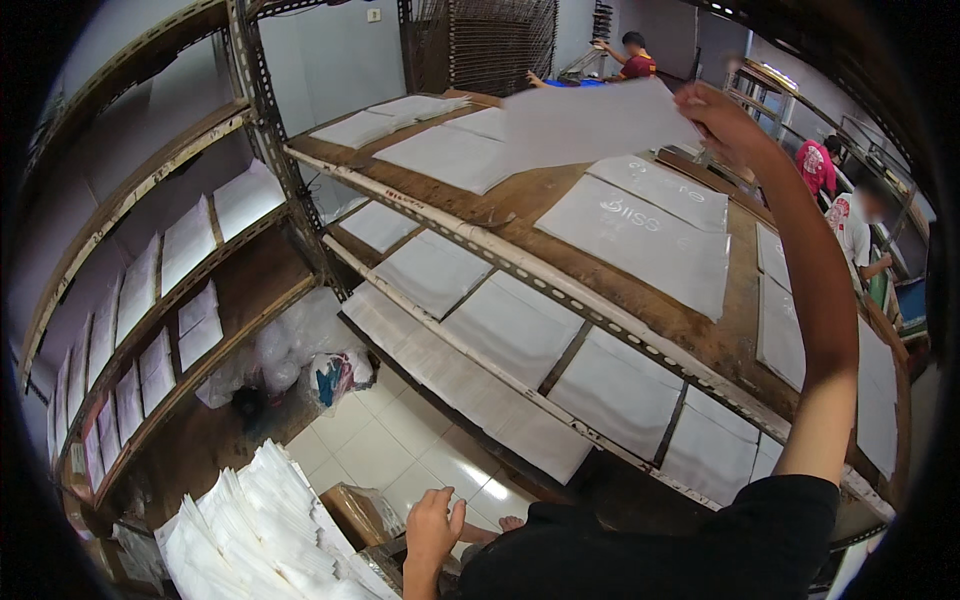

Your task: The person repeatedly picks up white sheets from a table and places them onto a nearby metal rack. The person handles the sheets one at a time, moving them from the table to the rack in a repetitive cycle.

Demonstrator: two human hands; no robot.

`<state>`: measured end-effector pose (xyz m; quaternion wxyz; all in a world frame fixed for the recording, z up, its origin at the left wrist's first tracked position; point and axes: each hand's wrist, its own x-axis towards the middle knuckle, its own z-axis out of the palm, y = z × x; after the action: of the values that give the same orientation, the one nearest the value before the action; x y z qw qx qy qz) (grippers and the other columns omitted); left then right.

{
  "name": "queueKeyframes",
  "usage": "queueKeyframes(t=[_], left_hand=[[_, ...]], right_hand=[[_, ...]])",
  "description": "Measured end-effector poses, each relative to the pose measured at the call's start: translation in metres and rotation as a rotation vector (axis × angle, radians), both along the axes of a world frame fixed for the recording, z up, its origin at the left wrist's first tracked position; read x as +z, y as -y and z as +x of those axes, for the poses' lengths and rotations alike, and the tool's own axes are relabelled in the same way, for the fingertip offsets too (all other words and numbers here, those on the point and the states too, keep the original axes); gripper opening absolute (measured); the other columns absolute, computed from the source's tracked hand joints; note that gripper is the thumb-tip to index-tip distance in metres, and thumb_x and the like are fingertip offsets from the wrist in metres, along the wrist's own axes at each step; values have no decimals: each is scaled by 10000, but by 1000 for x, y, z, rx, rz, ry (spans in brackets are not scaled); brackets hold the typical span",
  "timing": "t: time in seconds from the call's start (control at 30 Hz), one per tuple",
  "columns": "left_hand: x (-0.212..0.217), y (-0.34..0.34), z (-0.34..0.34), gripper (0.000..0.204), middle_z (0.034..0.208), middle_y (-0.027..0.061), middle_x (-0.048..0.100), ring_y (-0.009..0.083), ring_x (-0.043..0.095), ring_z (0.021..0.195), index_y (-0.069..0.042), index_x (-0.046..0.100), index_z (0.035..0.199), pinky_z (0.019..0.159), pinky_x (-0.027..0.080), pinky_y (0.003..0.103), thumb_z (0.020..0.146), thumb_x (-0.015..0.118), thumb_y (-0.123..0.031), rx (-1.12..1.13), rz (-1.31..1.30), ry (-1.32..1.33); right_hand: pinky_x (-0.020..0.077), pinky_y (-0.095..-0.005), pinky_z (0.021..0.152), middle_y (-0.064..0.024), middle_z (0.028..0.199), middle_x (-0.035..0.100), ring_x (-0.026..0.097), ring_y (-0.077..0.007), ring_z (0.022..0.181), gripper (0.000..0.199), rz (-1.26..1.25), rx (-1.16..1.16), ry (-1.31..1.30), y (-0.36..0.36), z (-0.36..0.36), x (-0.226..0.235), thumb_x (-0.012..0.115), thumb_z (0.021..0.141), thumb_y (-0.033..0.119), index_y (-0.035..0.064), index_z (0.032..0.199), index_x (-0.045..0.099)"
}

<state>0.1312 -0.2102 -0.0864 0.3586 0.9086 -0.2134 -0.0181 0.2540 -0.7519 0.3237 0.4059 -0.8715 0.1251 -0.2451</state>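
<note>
My right arm is raised over the top shelf board (pixel 540 205). The right hand (pixel 718 122) pinches the corner of a white paper sheet (pixel 608 118), which hangs out to the left, blurred at its far end. Beneath it lie white stacks of sheets, including one with handwriting on top (pixel 640 240) and another farther left (pixel 445 158). Low in the view, my left hand (pixel 432 525) holds nothing, its loosely bent fingers and thumb apart. It is nearest to a cardboard box (pixel 358 515) and a large, uneven pile of white sheets (pixel 255 530).
A perforated metal shelf edge (pixel 560 280) crosses in front of me, with paper stacks (pixel 515 325) on the level below. More stacks fill the left rack (pixel 185 250). Plastic bags (pixel 290 340) lie underneath. Several people, one in a maroon shirt (pixel 637 66), are in the background.
</note>
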Motion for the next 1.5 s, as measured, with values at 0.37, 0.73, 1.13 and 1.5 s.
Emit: queueKeyframes(t=[0.37,0.73,1.13,1.5], left_hand=[[-27,43,-14,321,978,188,680,407,665,883,-23,684,1100,797,536,479,896,671,-270,-138,75,-145],[-39,48,-30,321,968,195,678,407,670,857,-24,682,1097,771,543,478,894,671,-272,-125,83,-136],[-52,48,-34,326,970,189,680,399,673,864,-21,683,1093,764,547,470,892,674,-278,-108,66,-160],[-55,50,-34,324,983,194,681,408,676,880,-36,673,1103,779,549,483,893,674,-282,-124,97,-189]], right_hand=[[395,-266,453,-51,738,584,537,-111,602,115,-23,-180,-243,112,-75,-84,598,875,136,26,908,597],[385,-270,467,-26,743,536,506,-109,594,236,17,-7,-207,125,-68,-94,612,868,119,31,1081,556],[385,-272,463,-36,761,585,513,-101,598,181,-223,-32,-492,120,-68,-81,562,896,169,51,1034,564],[390,-320,453,-18,714,555,480,-114,548,179,-412,-64,-559,126,-74,-89,527,940,254,92,998,579]])
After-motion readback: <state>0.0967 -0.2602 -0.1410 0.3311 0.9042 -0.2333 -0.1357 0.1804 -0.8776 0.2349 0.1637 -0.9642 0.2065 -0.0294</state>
